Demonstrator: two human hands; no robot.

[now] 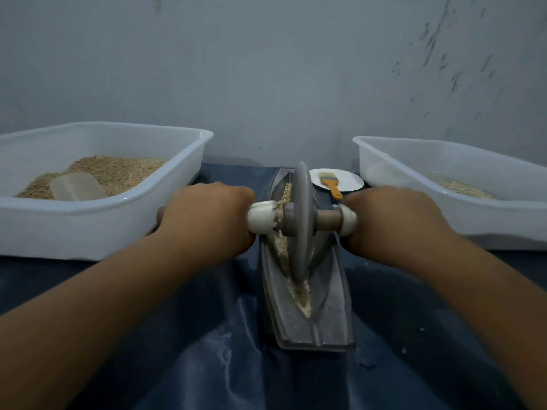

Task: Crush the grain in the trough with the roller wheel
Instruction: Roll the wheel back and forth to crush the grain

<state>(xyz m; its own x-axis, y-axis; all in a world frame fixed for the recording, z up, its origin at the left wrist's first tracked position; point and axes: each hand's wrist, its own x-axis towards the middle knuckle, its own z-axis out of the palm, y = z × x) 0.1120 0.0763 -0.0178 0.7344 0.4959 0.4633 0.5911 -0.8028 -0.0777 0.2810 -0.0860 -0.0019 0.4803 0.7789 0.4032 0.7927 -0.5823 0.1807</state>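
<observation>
A grey boat-shaped trough lies lengthwise on the dark cloth in front of me. The grey roller wheel stands upright in its groove, about midway along. Tan grain lies in the groove on both sides of the wheel, finer at the near end. My left hand grips the left handle of the wheel's axle. My right hand grips the right handle. White sleeves on the axle show beside each fist.
A white tub at the left holds grain and a clear scoop. Another white tub at the right holds a thin layer of crushed grain. A white plate with an orange-handled brush sits behind the trough. The wall is close behind.
</observation>
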